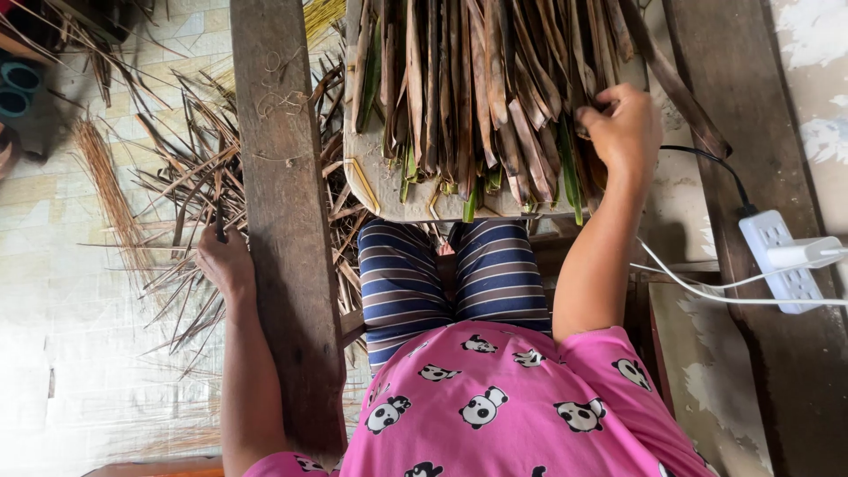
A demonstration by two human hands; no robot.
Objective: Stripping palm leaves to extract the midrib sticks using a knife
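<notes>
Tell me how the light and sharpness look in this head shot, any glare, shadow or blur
Head view: soft, even daylight. The tiled floor at lower left is washed out pale. Dim shadow lies under the board around the knees. The leaf strips and the right hand are sharp; the left hand is slightly soft. The wooden beam shows no obvious wide-angle bending.

She sits with both arms bare. Her right hand (623, 128) reaches up toward one o'clock, wrist bent, fingers curled under in a pinch. Her left hand (225, 261) hangs out at nine o'clock, arm straight, back of the hand up, fingers closed.
</notes>
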